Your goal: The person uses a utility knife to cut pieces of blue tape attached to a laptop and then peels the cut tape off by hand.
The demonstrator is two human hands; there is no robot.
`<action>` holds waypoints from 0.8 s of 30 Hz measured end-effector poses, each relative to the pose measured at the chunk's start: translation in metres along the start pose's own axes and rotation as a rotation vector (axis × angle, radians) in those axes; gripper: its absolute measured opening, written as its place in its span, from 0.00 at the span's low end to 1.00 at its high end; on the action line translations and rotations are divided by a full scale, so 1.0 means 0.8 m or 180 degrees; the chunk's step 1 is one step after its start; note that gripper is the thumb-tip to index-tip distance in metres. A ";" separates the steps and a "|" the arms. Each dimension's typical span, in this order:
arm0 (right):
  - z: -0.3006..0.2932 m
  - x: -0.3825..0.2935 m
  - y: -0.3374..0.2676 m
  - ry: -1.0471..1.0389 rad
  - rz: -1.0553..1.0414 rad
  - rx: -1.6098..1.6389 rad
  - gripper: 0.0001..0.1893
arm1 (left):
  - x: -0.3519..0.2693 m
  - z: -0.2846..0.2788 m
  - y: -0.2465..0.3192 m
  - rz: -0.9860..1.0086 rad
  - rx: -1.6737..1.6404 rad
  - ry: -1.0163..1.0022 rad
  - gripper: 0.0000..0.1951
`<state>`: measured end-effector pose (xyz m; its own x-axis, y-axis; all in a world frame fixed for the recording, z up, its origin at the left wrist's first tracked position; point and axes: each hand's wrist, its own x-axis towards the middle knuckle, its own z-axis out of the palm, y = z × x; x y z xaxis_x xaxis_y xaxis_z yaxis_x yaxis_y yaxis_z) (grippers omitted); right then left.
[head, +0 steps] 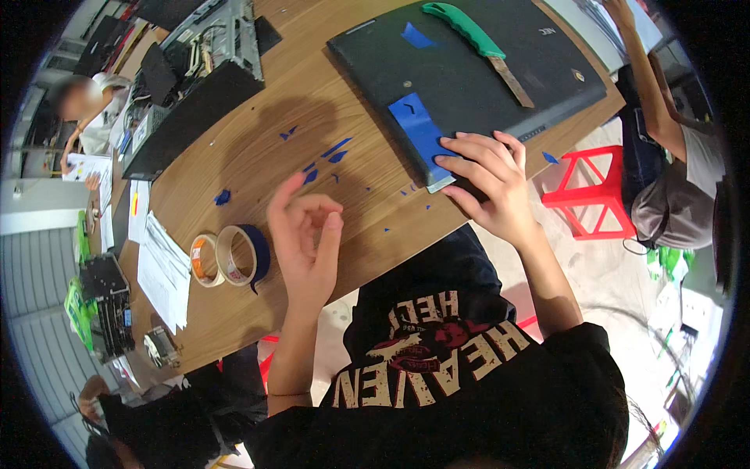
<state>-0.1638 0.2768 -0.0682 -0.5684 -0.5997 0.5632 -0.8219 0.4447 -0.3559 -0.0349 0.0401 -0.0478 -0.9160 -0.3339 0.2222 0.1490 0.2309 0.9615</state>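
My right hand [495, 179] rests with spread fingers on a closed black NEC laptop [469, 88]. Its fingertips touch a strip of blue tape [417, 120] along the laptop's near left corner. A pale edge piece [440, 185] shows past the tape's end, beside my thumb. Raised over the wooden table [351, 246], my left hand [307, 234] is curled, thumb tip against a fingertip; whether anything tiny is pinched there is unclear. A green-handled knife [469, 32] with a rusty blade lies across the laptop lid, with a blue tape scrap [417, 36] to its left.
Left of my left hand stand a blue tape roll [262, 255] and a pale tape roll [199, 275]. Blue tape bits [337, 156] are scattered over the wood. Papers [161, 264] and an opened computer case [196, 111] lie farther left. A red stool [586, 193] and other people are nearby.
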 end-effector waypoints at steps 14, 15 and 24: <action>0.000 -0.007 0.014 0.0555 0.0200 0.0712 0.23 | 0.149 0.077 -0.023 0.0793 0.1290 -0.0709 0.10; 0.000 -0.007 0.015 0.0577 0.0227 0.0791 0.23 | 0.148 0.077 -0.022 0.1145 0.1641 -0.0634 0.08; 0.002 -0.016 0.028 0.0956 0.0705 0.1735 0.16 | 0.136 0.090 -0.009 0.0700 0.1410 -0.0715 0.05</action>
<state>-0.1746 0.2931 -0.0849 -0.7560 -0.2860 0.5888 -0.6327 0.0883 -0.7694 -0.1624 0.0680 -0.0426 -0.9453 -0.0420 0.3236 0.2193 0.6527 0.7252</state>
